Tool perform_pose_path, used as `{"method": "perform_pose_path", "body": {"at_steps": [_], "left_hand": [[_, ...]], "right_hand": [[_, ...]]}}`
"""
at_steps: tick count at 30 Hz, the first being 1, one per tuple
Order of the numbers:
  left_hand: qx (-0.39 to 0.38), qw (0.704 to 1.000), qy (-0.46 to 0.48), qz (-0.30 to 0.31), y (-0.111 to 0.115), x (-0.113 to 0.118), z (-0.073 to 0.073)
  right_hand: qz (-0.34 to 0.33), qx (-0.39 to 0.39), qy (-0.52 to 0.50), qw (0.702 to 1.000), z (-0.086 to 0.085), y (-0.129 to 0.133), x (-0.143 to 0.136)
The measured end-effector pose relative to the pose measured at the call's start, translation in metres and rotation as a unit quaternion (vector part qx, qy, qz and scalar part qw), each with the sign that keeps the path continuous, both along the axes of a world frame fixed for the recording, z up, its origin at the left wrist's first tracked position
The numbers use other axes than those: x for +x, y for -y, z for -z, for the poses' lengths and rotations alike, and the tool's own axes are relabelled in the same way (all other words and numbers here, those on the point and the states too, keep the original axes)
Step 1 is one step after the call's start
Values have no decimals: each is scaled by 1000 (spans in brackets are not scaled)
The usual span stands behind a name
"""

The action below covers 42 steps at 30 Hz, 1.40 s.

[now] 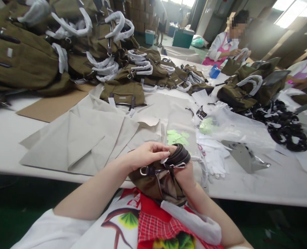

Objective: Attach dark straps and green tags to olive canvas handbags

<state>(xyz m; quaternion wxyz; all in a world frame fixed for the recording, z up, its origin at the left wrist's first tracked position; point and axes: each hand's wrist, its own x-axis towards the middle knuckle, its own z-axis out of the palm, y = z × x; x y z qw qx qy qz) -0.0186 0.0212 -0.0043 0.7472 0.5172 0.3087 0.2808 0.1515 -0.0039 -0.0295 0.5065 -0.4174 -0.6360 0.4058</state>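
A dark brown strap [178, 155], wound into a coil, is held just above an olive fabric bag [143, 185] at the table's front edge. My left hand [153, 154] pinches at the coil's left side, where a small white piece [165, 160] shows under the fingertips. Round the coil's right side is my right hand [186, 176], closed, its fingers partly hidden by the strap. The bag's zipper [158, 183] stands open below the coil, beside a metal ring. A white-wrapped handle [195, 221] hangs from the bag over my apron.
Olive bags [24, 58] are heaped at the left and back. Grey sheets [78, 138] cover the table before me, with green paper slips [178, 137] beyond my hands. Rightward lie plastic bags [236, 124], a white glove [215, 159] and coiled black straps [283, 124]. Co-workers sit opposite.
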Motion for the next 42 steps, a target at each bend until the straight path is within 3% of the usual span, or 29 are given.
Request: {"method": "perform_pose_path", "body": {"at_steps": [2, 6, 10, 13, 15, 21, 24, 32, 38, 42], "left_hand": [[-7, 1000, 11, -9, -2, 5, 1], [20, 984, 9, -178, -3, 12, 6], [124, 955, -33, -268, -5, 15, 13], [162, 946, -72, -272, -6, 14, 14], [156, 949, -99, -255, -6, 14, 13], [187, 939, -151, -247, -6, 17, 12], [209, 928, -172, -257, -6, 18, 15], [228, 921, -183, -257, -5, 22, 19], [127, 932, -125, -315, -9, 29, 33], [55, 938, -46, -338, -5, 27, 33]], "right_hand": [[19, -9, 26, 999, 1, -1, 1], [62, -101, 8, 993, 4, 0, 3], [-16, -255, -162, 953, 3, 4, 3], [-113, -300, -260, 911, -2, 4, 3], [-132, -322, -289, 892, -4, 2, 3], [-60, -359, -327, 872, 2, -2, 2], [-46, -366, -327, 870, 4, -2, 2], [-97, -359, -281, 885, 1, 1, 4], [-71, -334, -249, 906, 4, 0, 2], [-61, -334, -267, 902, 4, -5, 1]]}}
